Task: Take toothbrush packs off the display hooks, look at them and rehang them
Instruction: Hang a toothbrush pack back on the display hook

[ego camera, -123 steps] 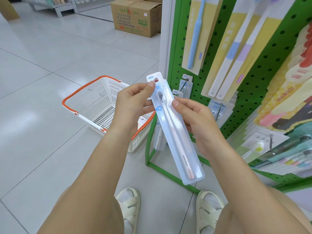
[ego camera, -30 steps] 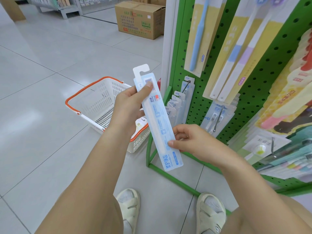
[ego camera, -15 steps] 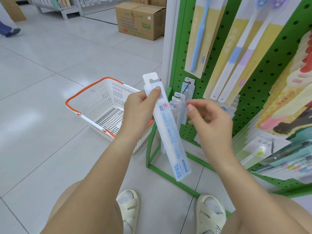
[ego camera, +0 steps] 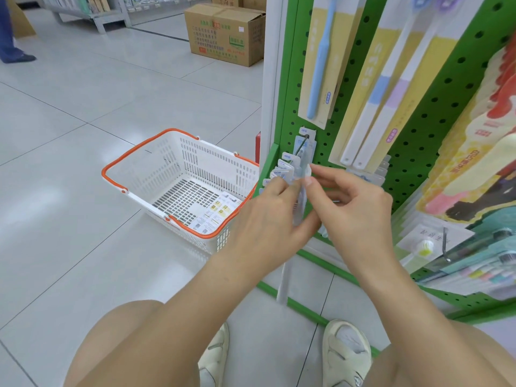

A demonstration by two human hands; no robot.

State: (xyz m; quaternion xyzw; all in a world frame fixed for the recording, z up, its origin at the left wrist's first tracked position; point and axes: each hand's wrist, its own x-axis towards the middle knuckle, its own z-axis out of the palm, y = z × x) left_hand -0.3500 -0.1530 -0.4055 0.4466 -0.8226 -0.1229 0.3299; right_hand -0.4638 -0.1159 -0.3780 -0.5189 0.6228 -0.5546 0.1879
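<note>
A long clear toothbrush pack [ego camera: 301, 202] hangs edge-on between my hands, its top tab at the front end of a low display hook [ego camera: 301, 148] on the green pegboard [ego camera: 418, 129]. My left hand [ego camera: 268, 216] grips the pack's upper part from the left. My right hand [ego camera: 351, 202] pinches the top of the pack between thumb and forefinger. Several like packs [ego camera: 283, 170] hang on the same hook behind it. The pack's lower end [ego camera: 284, 286] shows below my left wrist.
A white shopping basket with orange handles [ego camera: 178, 174] stands on the tiled floor to the left, with flat packs inside. Large yellow toothbrush packs [ego camera: 374, 88] hang higher on the board. A cardboard box [ego camera: 226, 32] stands beyond. My sandalled feet [ego camera: 346, 356] are below.
Both hands carried the pack from in front of me to the low hook. The pack turned edge-on, and my right hand, free half a second ago, now pinches its top.
</note>
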